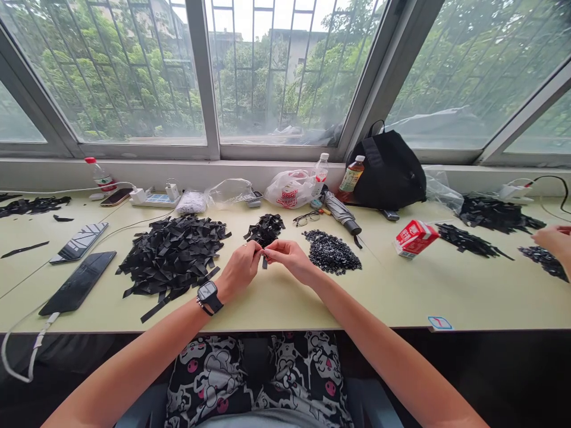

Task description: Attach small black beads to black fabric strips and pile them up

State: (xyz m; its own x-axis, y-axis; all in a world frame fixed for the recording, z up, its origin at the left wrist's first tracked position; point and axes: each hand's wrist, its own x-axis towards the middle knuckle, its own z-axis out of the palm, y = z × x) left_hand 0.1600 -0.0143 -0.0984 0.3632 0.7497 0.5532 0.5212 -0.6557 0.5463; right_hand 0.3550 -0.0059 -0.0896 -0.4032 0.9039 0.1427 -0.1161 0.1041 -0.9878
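Above the table, my left hand (241,267) and my right hand (291,257) meet with fingertips pinched together. Between them a short black fabric strip (264,263) hangs down; any smaller piece at the fingertips is hidden. Just behind my hands lies a small pile of black strips (266,227). A large heap of loose black strips (176,252) spreads to the left of my left hand. To the right of my right hand is a pile of small shiny black pieces (334,252), too small to make out singly.
Phones (78,282) with a cable lie at the left. Along the back are a power strip (156,196), a plastic bag (289,189), glasses (307,219), a folded umbrella (341,213) and a black backpack (392,172). Rightward stand a red carton (414,239) and another person's hand (555,242).
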